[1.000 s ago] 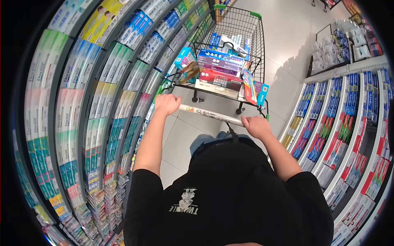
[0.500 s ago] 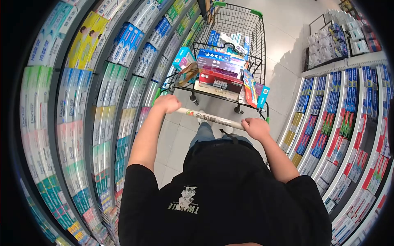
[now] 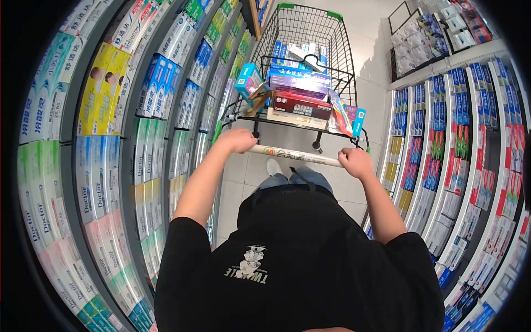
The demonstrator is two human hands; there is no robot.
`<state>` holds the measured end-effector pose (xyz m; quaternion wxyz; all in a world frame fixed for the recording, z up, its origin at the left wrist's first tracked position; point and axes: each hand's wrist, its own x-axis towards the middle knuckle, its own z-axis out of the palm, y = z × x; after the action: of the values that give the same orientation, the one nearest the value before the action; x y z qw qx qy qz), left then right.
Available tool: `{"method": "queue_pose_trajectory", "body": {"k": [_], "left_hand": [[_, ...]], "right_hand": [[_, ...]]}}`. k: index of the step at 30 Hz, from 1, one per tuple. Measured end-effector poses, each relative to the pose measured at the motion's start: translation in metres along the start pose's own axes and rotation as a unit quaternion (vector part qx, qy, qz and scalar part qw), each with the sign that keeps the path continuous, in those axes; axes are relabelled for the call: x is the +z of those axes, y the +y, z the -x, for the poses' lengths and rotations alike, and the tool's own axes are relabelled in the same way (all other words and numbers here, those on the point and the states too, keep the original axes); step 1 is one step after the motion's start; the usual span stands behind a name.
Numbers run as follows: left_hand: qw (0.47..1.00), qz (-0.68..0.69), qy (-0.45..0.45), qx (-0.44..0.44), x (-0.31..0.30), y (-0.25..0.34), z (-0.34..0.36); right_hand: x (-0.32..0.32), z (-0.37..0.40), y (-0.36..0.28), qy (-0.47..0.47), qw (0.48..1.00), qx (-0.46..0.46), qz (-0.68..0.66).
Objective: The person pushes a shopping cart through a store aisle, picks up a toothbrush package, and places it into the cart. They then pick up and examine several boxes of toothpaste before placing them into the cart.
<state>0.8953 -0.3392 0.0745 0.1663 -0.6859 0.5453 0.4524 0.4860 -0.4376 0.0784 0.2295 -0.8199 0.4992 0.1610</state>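
Observation:
My left hand (image 3: 239, 140) is wrapped round the left end of a pale shopping cart handle (image 3: 296, 156) with printed characters on it. At the other end, my right hand (image 3: 354, 161) grips the same handle. Ahead of both hands is the black wire shopping cart (image 3: 260, 47) with green corners. Its near part carries stacked boxes, including a red box (image 3: 296, 104) and a purple-blue box (image 3: 301, 83). A teal box (image 3: 247, 77) sits at the left, and a colourful toothbrush pack (image 3: 342, 115) leans at the right. More blue and white boxes lie deeper in the basket.
Tall shelves of toothpaste boxes (image 3: 97, 160) run close along the left side. Shelves of packaged goods (image 3: 437, 144) line the right. A rack of hanging packs (image 3: 420, 47) stands at the far right. Pale floor tiles (image 3: 354, 33) lie between them.
The cart and I have moved forward along the aisle, and the shelves on both sides have slid back toward me. Both hands have stayed on the handle.

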Motion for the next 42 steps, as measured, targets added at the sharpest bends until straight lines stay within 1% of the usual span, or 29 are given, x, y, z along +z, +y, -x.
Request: {"method": "queue_pose_trajectory", "body": {"k": [5,9,12,15,16,19,20,22,23,25,27,29,32,39,42], "left_hand": [[0.999,0.012,0.023,0.036,0.002,0.002,-0.009],[0.995,-0.028,0.086,0.048,0.011,0.004,-0.002],[0.996,-0.013,0.068,0.053,0.016,0.005,0.007],[0.996,-0.013,0.071,0.057,0.024,0.006,0.015],[0.995,-0.012,0.074,0.058,0.029,0.007,0.016],[0.988,0.005,0.130,0.084,0.048,0.008,0.015],[0.980,0.015,0.171,0.103,0.054,0.009,0.017],[0.974,0.038,0.205,0.091,0.060,0.018,0.025],[0.967,0.035,0.233,0.101,0.064,0.019,0.024],[0.961,0.028,0.252,0.111,0.061,0.028,0.033],[0.961,0.039,0.254,0.103,0.059,0.035,0.038],[0.971,0.039,0.217,0.094,0.052,0.040,0.040],[0.969,0.053,0.222,0.094,0.057,0.039,0.027],[0.966,0.073,0.231,0.091,0.050,0.046,0.019],[0.963,0.076,0.240,0.094,0.051,0.050,0.015]], "right_hand": [[0.000,-0.002,0.008,0.000,1.000,0.017,0.007],[0.003,0.007,0.008,-0.016,0.999,0.027,0.011],[0.012,0.016,0.007,-0.017,0.999,0.031,-0.005],[0.019,0.028,0.006,0.014,0.998,0.048,-0.044],[0.020,0.033,0.005,0.022,0.998,0.054,-0.035],[0.020,0.044,0.005,0.044,0.997,0.062,-0.014],[0.021,0.045,0.009,0.046,0.997,0.056,-0.013],[0.026,0.045,0.019,0.044,0.998,0.049,-0.002],[0.026,0.044,0.022,0.057,0.997,0.045,-0.007],[0.023,0.046,0.026,0.073,0.996,0.042,-0.009],[0.018,0.043,0.029,0.077,0.996,0.046,-0.012],[0.018,0.040,0.035,0.071,0.996,0.052,-0.021],[0.016,0.035,0.040,0.075,0.996,0.048,-0.008],[0.006,0.022,0.049,0.067,0.996,0.055,0.002],[0.008,0.015,0.061,0.082,0.996,0.039,0.007]]}}
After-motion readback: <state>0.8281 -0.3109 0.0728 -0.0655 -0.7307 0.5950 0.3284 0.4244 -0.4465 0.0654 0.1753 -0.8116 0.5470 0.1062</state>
